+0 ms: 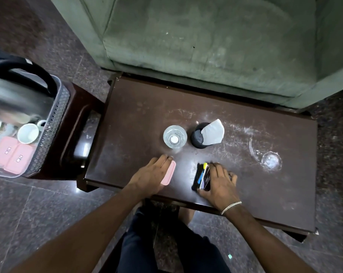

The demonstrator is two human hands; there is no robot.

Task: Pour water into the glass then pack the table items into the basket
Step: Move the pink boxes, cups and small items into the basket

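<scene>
Resting flat on a pink case [169,173] at the near edge of the table [139,115], the left hand [150,175] has its fingers extended. The right hand [219,184] grasps a dark pouch [197,179] to the right. The glass [175,136] stands farther back, beside a tissue holder [198,139]. The basket [55,123] sits at left.

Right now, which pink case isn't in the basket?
The pink case under the left hand on the table; the other two pink cases sit side by side in the basket.
</scene>
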